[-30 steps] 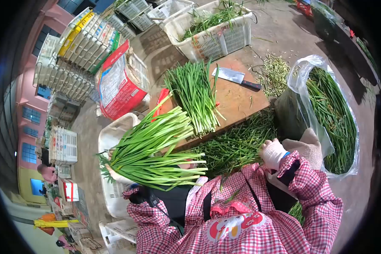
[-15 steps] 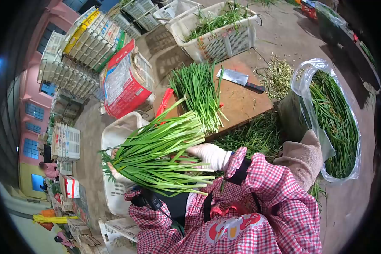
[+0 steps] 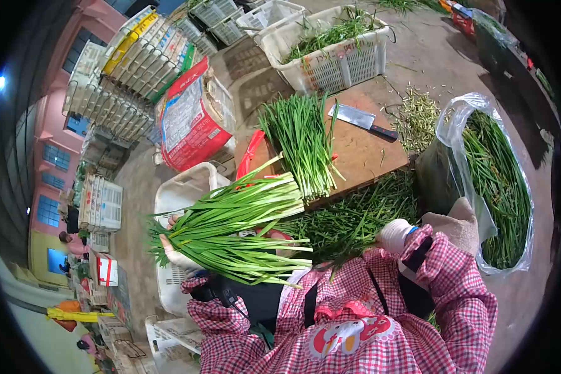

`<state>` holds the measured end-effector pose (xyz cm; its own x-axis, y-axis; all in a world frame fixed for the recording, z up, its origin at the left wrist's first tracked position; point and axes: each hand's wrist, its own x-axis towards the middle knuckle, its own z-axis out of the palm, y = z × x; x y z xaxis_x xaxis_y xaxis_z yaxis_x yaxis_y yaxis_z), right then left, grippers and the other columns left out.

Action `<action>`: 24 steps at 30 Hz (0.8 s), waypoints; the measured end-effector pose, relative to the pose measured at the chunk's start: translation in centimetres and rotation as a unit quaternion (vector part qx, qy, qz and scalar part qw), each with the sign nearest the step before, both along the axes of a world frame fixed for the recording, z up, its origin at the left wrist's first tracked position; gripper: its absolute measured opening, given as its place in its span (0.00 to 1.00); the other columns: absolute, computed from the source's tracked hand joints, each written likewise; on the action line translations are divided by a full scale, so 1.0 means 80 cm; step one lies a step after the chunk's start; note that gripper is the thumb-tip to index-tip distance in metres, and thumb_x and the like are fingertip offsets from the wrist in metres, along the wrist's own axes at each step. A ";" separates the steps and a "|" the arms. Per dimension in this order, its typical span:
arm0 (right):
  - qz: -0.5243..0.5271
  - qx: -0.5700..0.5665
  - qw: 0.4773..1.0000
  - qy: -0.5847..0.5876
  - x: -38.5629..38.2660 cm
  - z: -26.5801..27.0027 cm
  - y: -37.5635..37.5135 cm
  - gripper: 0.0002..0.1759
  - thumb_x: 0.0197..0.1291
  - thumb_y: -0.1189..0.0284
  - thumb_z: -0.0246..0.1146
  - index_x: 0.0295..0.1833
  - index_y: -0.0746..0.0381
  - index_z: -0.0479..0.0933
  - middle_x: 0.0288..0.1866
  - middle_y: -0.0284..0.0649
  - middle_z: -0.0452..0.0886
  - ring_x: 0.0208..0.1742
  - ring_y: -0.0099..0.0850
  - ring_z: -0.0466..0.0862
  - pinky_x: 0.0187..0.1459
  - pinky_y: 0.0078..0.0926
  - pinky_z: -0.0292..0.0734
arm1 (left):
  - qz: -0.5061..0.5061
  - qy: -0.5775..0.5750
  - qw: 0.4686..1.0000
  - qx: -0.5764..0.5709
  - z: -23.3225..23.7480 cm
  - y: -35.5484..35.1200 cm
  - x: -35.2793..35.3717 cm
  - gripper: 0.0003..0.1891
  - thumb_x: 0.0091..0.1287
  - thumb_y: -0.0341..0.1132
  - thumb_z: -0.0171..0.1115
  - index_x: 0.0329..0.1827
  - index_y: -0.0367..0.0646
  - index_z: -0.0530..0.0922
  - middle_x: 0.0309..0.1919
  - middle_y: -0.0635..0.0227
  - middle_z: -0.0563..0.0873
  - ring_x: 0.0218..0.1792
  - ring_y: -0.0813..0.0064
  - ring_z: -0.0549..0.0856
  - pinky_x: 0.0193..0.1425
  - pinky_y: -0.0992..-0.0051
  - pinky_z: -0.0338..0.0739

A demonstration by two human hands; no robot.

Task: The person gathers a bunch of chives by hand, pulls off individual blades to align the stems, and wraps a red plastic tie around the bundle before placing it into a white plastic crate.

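My left hand [image 3: 177,254] is wrapped round the leafy end of a bunch of garlic chives [image 3: 243,215], whose pale stem ends fan out to the right. My right hand [image 3: 386,237], with a white wrap at the wrist, is apart from the bunch, over the edge of a heap of loose green leaves [image 3: 361,212]; its fingers are mostly hidden. A second bunch of garlic chives [image 3: 297,140] lies on a brown cutting board [image 3: 371,156]. Beside it on the board rests a cleaver [image 3: 355,116] with a dark handle. Red ties [image 3: 250,154] lie at the board's left edge.
A clear plastic bag [image 3: 445,134] full of greens stands at the right. Cut stem pieces [image 3: 417,118] litter the floor behind the board. A white crate [image 3: 340,65] of greens stands beyond, a red-and-white sack [image 3: 190,124] and another white crate [image 3: 168,293] at the left.
My right hand has left the bunch and moved right, towards the plastic bag. My left hand keeps hold of the bunch. The view has shifted slightly.
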<state>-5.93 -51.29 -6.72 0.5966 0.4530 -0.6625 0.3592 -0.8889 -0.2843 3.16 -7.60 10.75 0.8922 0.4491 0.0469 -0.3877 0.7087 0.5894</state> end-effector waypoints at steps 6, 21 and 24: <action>-0.300 0.364 0.872 0.129 -0.002 0.026 -0.002 0.19 0.67 0.55 0.58 0.43 0.61 0.80 0.27 0.39 0.81 0.29 0.31 0.81 0.33 0.34 0.76 | -0.088 0.083 0.992 -0.037 -0.041 0.113 0.008 0.25 0.72 0.48 0.49 0.64 0.40 0.75 0.62 0.57 0.78 0.64 0.60 0.75 0.72 0.53 0.63; -0.224 0.444 0.867 -0.025 0.022 0.089 0.066 0.41 0.58 0.48 0.65 0.71 0.59 0.63 0.58 0.52 0.78 0.59 0.45 0.79 0.59 0.39 0.74 | -0.058 0.121 0.991 0.029 -0.012 0.042 -0.014 0.30 0.75 0.54 0.37 0.69 0.41 0.70 0.64 0.56 0.76 0.64 0.54 0.74 0.70 0.53 0.65; -0.260 0.648 0.708 0.103 0.048 0.090 0.131 0.36 0.63 0.60 0.66 0.73 0.59 0.61 0.62 0.45 0.77 0.60 0.31 0.78 0.60 0.31 0.73 | -0.088 0.098 0.991 0.017 -0.019 0.039 -0.017 0.30 0.75 0.54 0.37 0.69 0.42 0.69 0.65 0.56 0.75 0.64 0.54 0.74 0.69 0.53 0.66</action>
<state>-2.07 -40.84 0.52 0.8570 0.5152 0.0118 -0.0891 0.1707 -0.9813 1.81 -4.49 9.20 0.9499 0.2873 -0.1230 -0.1355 0.7334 0.6662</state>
